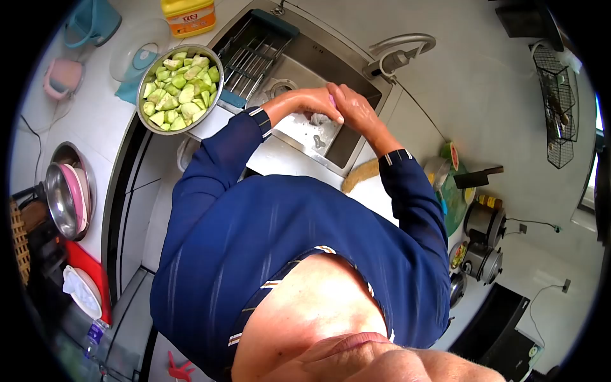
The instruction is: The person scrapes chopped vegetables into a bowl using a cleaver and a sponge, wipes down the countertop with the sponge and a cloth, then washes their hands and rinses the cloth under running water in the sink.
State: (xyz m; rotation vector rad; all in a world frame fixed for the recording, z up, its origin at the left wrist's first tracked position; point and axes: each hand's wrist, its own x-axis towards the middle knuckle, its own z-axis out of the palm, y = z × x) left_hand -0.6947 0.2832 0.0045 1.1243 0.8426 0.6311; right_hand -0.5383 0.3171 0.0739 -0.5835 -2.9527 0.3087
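Note:
Over the sink (356, 137), my left hand (310, 103) and my right hand (354, 109) are pressed together, fingers closed around each other. The skin looks wet. A small pinkish bit shows between them, too hidden to name. Below the hands, the basin holds a wet, whitish patch and a drain. A black rack (254, 60) spans the left part of the sink. Left of it stands a metal bowl (141, 102) full of cut green pieces (186, 93).
A faucet (398, 58) rises behind the sink. A yellow bottle (189, 19) stands beyond the bowl. Farther right are a cleaver (478, 177) on a green board (456, 207), and pots (484, 262). More basins (62, 200) lie at the left.

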